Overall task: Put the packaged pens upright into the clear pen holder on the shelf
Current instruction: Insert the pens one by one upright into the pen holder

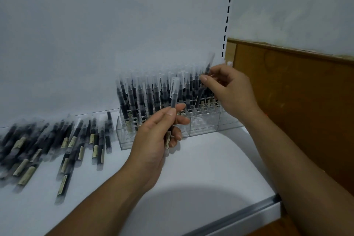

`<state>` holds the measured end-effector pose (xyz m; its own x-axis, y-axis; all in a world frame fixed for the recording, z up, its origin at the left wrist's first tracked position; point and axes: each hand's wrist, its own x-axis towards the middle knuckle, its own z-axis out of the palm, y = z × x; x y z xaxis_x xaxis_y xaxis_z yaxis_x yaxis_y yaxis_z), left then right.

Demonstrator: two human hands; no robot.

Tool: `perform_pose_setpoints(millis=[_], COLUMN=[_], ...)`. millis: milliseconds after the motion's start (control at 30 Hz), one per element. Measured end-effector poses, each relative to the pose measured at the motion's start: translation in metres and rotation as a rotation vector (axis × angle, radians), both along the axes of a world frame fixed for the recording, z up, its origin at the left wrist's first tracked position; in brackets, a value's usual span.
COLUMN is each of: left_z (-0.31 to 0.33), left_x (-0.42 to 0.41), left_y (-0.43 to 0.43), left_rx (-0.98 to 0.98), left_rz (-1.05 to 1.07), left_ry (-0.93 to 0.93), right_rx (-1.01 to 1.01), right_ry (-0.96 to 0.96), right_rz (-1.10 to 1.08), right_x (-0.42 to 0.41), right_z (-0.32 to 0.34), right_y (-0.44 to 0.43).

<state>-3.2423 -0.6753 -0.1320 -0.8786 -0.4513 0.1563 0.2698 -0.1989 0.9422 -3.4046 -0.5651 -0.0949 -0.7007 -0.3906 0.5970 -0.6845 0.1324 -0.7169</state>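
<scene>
A clear pen holder [203, 126] stands at the back of the white shelf [191, 168], with several black pens in clear sleeves upright in its left and middle slots. Its right slots show open holes. My left hand [153, 140] grips one packaged pen [174, 94] upright in front of the holder. My right hand [229, 90] pinches another packaged pen [206, 74], tilted, with its lower end down among the right-hand slots. Several loose packaged pens [63, 143] lie on the shelf to the left.
The shelf's white back panel rises behind the holder, with a slotted upright [228, 15] at its right end. A brown wooden panel [297, 92] is to the right. The shelf's metal front edge [239, 214] runs along the bottom right.
</scene>
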Motion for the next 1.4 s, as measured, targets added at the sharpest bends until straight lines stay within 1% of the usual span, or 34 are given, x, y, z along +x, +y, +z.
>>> perform_pose_setpoints(millis=[100,200,300,367,433,500,567,633,700,867,900,967,1033,1067,1133,1200,1300,1400], left_z=[0.000,0.000,0.000,0.001,0.003,0.004,0.005,0.006,0.008,0.008,0.008,0.004,0.001,-0.001,-0.007,-0.013,-0.014,-0.015], left_x=[0.000,0.000,0.001,0.001,0.001,0.002,0.003,0.003,0.002,0.002,0.003,0.006,0.009,0.009,0.007,0.007,0.010,0.010], left_y=[0.001,0.002,0.002,0.002,0.003,0.004,0.006,0.008,0.010,0.013,0.013,0.010,0.004,0.001,-0.005,-0.007,-0.005,-0.006], left_rx=[-0.010,-0.021,-0.027,-0.030,-0.036,-0.060,-0.097,-0.133,-0.143,-0.195,-0.238,-0.401,-0.667,-0.838,-1.123,-1.270,-1.365,-1.411], left_rz=[-0.009,-0.016,-0.006,0.005,0.015,0.027,0.034,0.037,0.037,0.062,0.096,0.197,0.323,0.385,0.449,0.436,0.418,0.431], left_ry=[-0.001,-0.002,0.007,0.015,0.030,0.041,0.049,0.053,0.064,0.078,0.076,0.083,0.084,0.061,-0.028,-0.131,-0.233,-0.256], right_rx=[0.241,0.271,0.359,0.312,0.158,0.059,0.086,0.116,0.102,-0.032,-0.103,-0.306,-0.486,-0.524,-0.520,-0.459,-0.328,-0.228], right_ry=[0.021,0.008,-0.001,-0.015,0.000,-0.042,-0.101,-0.115,-0.126,-0.273,-0.308,-0.387,-0.402,-0.387,-0.322,-0.233,-0.119,-0.058], right_rz=[0.039,0.045,0.055,0.041,0.052,0.197,0.390,0.520,0.569,0.625,0.613,0.562,0.423,0.319,0.135,0.049,0.000,-0.012], right_x=[0.002,0.001,0.000,0.000,0.004,0.013,0.023,0.027,0.027,0.028,0.027,0.023,0.018,0.015,0.009,0.007,0.006,0.005], right_z=[-0.006,-0.008,-0.006,-0.004,0.003,0.009,0.010,0.007,0.007,0.010,0.011,0.017,0.021,0.020,0.017,0.013,0.009,0.004], right_y=[-0.004,-0.006,0.000,0.006,0.012,0.015,0.012,0.008,0.006,0.007,0.007,0.010,0.014,0.015,0.015,0.013,0.009,0.006])
